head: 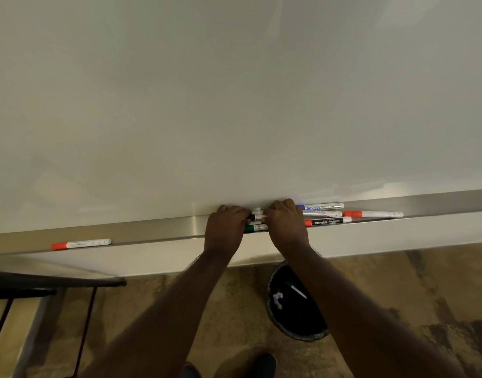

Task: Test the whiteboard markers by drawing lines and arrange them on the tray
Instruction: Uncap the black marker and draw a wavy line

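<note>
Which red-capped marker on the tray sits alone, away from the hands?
The red-capped white marker at the far left of the metal tray. The other red-capped markers lie clustered right of the hands.

Bare forearms, dark shoes [263, 362].

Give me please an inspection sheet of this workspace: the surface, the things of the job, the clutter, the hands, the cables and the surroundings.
Surface: whiteboard, no drawn lines visible; metal tray along its lower edge.
Job's things: several markers bunched between the hands, among them a green-capped marker; to the right a blue-capped marker, a black camlin marker and a red-capped marker; another red-capped marker lies alone far left on the tray.
Clutter: nothing seen on the tray besides markers.
Hands: left hand and right hand both grip the bunched markers.
Cables: nothing seen.
Surroundings: black bin on the floor holding a marker and scraps; dark furniture at left.
</note>
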`<state>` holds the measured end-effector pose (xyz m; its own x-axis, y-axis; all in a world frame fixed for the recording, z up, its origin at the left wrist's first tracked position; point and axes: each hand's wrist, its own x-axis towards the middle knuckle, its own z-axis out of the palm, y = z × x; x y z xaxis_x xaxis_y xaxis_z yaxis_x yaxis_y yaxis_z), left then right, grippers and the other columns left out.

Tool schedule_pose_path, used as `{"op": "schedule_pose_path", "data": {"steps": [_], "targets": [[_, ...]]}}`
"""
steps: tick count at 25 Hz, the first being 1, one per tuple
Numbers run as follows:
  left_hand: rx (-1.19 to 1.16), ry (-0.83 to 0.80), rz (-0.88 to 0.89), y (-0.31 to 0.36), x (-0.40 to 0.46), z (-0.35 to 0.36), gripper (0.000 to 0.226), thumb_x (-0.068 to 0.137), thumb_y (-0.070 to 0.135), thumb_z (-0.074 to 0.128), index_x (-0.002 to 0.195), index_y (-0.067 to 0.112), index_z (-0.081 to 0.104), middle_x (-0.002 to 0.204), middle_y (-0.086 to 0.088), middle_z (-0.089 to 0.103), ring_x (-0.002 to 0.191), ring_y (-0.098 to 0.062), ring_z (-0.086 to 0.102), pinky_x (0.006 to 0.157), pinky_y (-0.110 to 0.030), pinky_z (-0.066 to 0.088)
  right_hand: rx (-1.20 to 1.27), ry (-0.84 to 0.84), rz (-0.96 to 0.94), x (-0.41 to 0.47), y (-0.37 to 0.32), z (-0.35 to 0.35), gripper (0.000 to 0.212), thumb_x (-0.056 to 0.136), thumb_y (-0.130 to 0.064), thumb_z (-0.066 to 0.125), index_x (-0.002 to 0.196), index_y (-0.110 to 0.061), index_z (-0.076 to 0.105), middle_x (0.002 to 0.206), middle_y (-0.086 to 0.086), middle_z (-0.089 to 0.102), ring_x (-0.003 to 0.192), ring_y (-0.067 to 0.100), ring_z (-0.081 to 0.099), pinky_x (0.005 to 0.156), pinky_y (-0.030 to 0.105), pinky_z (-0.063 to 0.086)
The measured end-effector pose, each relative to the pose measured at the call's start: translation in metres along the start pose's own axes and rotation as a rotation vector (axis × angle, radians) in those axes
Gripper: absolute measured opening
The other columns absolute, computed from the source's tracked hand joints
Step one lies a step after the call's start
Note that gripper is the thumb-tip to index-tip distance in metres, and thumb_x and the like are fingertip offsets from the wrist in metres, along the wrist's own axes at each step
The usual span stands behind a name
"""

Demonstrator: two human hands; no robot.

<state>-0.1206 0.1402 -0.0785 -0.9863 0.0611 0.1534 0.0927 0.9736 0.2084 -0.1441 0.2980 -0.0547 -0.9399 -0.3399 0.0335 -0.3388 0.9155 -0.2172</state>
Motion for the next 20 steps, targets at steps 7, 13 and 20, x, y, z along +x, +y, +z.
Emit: {"op": "schedule_pose_path", "data": {"steps": [7,13,20], "targets": [[-0.005,0.042,0.046,-0.001,-0.002,0.004,0.018,0.090,0.024,0.057,0.106,0.025,0.066,0.100,0.004,0.065,0.083,-0.021,0.059,0.063,-0.034,0.045,-0.057,0.044,-0.030,-0.003,0.000,0.006,0.011,0.083,-0.011,0.064,0.094,-0.012,0.067,0.100,0.008,0.062,0.100,0.030,0.053,0.086,0.045,0.044],[-0.088,0.115,0.073,-0.004,-0.014,-0.022,0.038,0.092,0.032,0.035,0.110,0.020,0.065,0.105,0.000,0.064,0.087,-0.022,0.057,0.068,-0.036,0.050,0.004,0.188,-0.095,-0.014,-0.006,-0.001,0.028,0.075,-0.011,0.073,0.102,-0.014,0.066,0.098,0.005,0.065,0.093,0.029,0.058,0.079,0.044,0.046],[-0.274,0.246,0.078,-0.031,-0.042,-0.075,0.024,0.094,0.023,0.047,0.107,0.020,0.067,0.102,0.004,0.062,0.095,-0.013,0.050,0.082,-0.023,0.039,0.123,0.274,-0.166,-0.028,-0.048,-0.023,0.031,0.076,-0.008,0.076,0.104,-0.016,0.067,0.098,0.002,0.069,0.095,0.025,0.062,0.082,0.044,0.047]]}}
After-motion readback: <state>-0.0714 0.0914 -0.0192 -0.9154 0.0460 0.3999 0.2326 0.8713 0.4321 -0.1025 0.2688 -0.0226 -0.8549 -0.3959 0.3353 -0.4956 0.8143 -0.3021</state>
